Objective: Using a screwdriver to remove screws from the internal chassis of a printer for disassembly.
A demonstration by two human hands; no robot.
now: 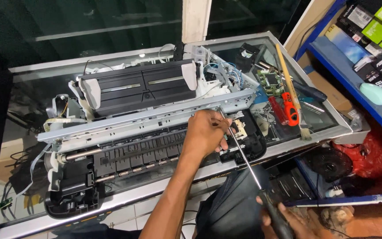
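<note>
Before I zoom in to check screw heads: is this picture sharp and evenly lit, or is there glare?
Head view: mostly sharp on the printer and left hand; the right hand at the lower edge is softer; the glass table shows faint reflections and one small bright spot at its far edge; the wide lens bows the table's edges; the upper left is dark.

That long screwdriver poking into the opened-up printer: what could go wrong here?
The screwdriver is long and thin, so its tip could slip off and jab the left hand steadying it. The right hand grips only the far handle, giving little control. The printer hangs over the edge of the glass counter, so hard pushing might shift it.
</note>
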